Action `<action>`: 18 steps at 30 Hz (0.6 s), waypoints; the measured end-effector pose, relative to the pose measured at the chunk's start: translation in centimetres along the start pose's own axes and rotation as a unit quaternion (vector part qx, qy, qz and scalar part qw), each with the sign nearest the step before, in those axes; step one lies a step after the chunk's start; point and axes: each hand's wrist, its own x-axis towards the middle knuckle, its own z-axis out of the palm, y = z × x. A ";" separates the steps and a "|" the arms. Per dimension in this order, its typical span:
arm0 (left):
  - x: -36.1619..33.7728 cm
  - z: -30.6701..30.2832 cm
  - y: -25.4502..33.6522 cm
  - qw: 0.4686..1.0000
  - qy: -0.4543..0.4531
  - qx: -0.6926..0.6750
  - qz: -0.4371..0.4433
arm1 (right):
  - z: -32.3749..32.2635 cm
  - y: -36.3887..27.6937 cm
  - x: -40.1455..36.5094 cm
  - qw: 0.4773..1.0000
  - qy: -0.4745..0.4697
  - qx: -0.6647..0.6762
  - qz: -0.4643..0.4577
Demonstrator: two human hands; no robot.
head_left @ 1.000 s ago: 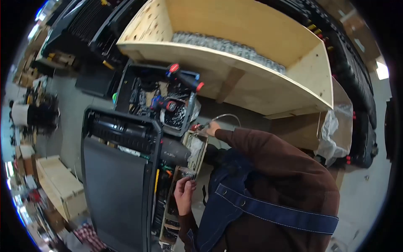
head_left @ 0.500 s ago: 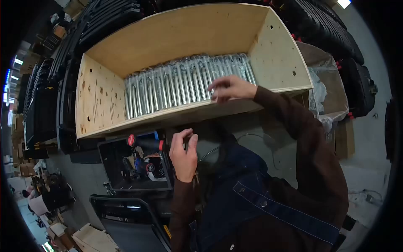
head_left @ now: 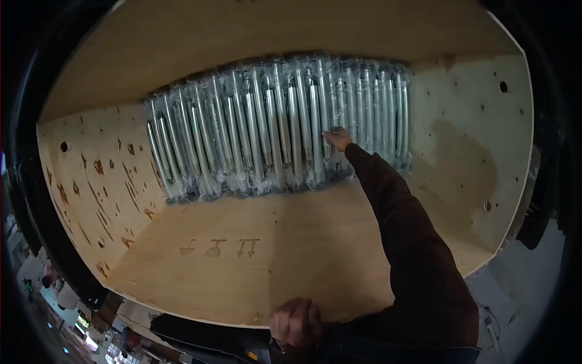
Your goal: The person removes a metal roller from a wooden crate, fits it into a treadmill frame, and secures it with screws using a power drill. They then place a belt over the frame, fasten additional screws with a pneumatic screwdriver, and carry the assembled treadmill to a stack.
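A row of shiny metal tubes [head_left: 260, 121] in clear plastic wrap lies at the bottom of a deep plywood crate [head_left: 200, 285]. My right hand [head_left: 337, 139] reaches far down into it, fingers closed at a wrapped tube right of the row's middle. Whether they grip the tube itself or only its plastic is hard to see. Closer to me, my left hand [head_left: 296, 321] is curled over the crate's near edge, its knuckles upward.
Plywood walls rise on all sides of the tubes; the left wall [head_left: 97, 182] has dark knots and a round hole. Handling symbols [head_left: 219, 247] mark the near panel. Beyond the crate's lower left are a black case [head_left: 194, 340] and a cluttered floor.
My view has leaned in over the crate. My right hand has gone from above its near edge down to the tubes. The left has moved from beside a red-and-black tool onto the crate's edge.
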 end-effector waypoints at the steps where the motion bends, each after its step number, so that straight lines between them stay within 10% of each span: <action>1: 0.1 -0.2 0.1 1.000 -0.007 -0.001 -0.012 | 2.5 2.5 2.2 0.999 0.053 -0.006 -0.010; 8: 0.6 0.4 0.5 0.999 -0.015 0.037 -0.033 | 5.2 3.6 4.2 0.998 0.048 -0.045 -0.019; 13: -0.1 0.5 -0.1 0.998 0.001 0.060 -0.005 | 4.2 -0.5 -3.6 0.963 0.122 0.239 -0.014; 18: -0.8 1.2 -0.5 0.995 0.027 0.089 0.019 | -1.5 -6.7 -15.8 0.968 0.071 0.234 -0.054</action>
